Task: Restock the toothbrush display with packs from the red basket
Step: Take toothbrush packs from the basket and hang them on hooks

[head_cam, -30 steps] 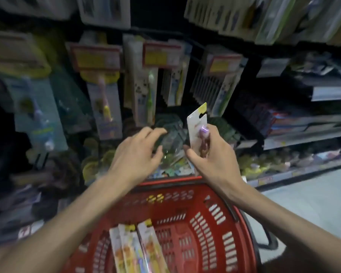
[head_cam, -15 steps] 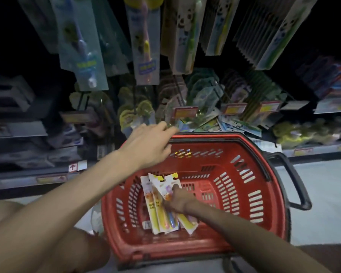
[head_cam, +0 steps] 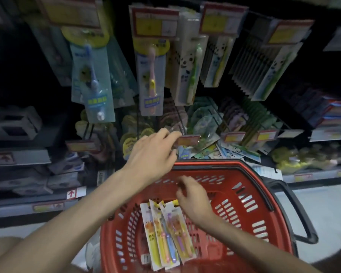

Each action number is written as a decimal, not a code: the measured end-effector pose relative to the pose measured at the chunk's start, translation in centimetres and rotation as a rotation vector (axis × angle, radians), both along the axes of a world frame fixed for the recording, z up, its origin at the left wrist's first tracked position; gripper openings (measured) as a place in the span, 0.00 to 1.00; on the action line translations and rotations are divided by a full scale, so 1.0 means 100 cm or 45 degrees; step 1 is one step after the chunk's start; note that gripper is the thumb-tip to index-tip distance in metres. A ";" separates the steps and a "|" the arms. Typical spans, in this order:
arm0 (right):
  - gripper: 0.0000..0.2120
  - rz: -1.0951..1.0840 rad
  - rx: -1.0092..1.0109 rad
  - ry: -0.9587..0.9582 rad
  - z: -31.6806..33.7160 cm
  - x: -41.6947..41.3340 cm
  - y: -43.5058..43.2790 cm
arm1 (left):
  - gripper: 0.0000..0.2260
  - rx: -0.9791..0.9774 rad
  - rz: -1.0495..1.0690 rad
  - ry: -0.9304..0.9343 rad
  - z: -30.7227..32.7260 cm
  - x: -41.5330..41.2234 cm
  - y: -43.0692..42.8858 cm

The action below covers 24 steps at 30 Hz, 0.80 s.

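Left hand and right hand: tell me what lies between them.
In the head view, the red basket's far rim and slotted wall lie between the left hand and the right hand, which is above the toothbrush packs.

Right grip [head_cam: 193, 200] inside red basket [head_cam: 215, 167], fingers curled, blurred; toothbrush packs [head_cam: 165, 229] fanned just beneath it. Left grip [head_cam: 154, 154] above the far rim, fingers extended; price tag [head_cam: 187, 139] at its fingertips.

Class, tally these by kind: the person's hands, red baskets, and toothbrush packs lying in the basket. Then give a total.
Hands: 2, left hand and right hand
Red basket: 1
Toothbrush packs in the basket: 4, fanned and overlapping, so this is a best reading
Total: 7
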State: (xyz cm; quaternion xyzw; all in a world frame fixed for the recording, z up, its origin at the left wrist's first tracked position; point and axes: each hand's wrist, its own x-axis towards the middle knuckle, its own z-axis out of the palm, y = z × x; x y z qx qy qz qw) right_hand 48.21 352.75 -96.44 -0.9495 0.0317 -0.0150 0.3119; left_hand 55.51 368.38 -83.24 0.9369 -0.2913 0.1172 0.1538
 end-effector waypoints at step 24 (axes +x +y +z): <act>0.39 0.043 0.946 -0.285 0.260 0.228 -0.049 | 0.32 -1.349 0.161 0.366 0.075 0.084 -0.099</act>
